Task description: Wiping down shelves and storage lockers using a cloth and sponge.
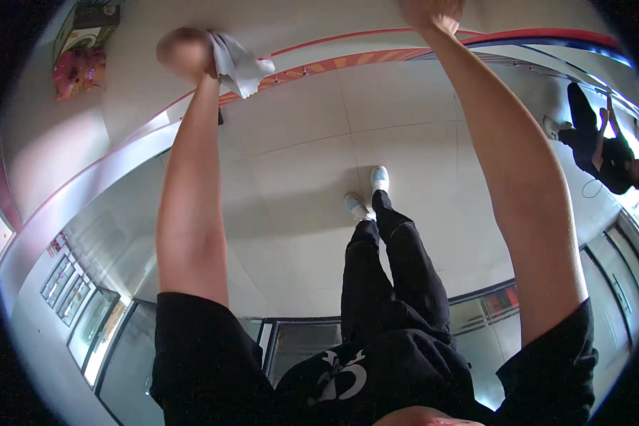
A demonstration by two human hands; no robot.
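Both my bare arms reach forward, away from my body. At the upper left, my left hand [186, 53] is blurred but closed around a pale grey-white cloth [240, 65]. The loose part of that cloth spreads out to the right of the hand, over the red-edged border of a pale surface [319, 20]. My right hand [433, 13] is at the top edge of the picture, near the same surface. Its fingers are cut off or hard to make out, and no object shows in it.
A package with pink-red contents [80, 71] and a dark box [96, 15] are at the far left. A curved red-and-orange band [348, 61] runs between my hands. Tiled floor [291, 184] lies below. Another person in dark clothes [596, 142] is at the right. Glass doors [124, 355] stand behind.
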